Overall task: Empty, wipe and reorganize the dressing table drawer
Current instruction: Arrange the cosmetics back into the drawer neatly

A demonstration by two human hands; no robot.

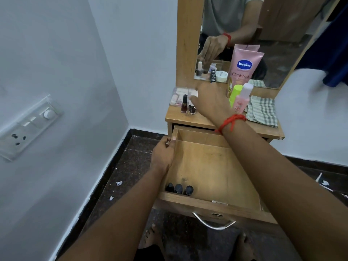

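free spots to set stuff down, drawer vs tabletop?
Drawer: floor bare except three dark bottles in the front-left corner. Left hand grips its left wall. Tabletop: bare strip along the front edge, between the nail polish bottles and checked cloth. Back row is crowded; right hand reaches over it.

Drawer (207, 162) mid clear; 3 bottles (178, 189) front-L.

The left hand (163, 154) is curled shut, thumb up, with its forearm running down and left. The right hand (211, 99) stretches forward on a straight arm, back up, fingers (194, 97) spread loosely; a red thread (230, 122) circles its wrist.
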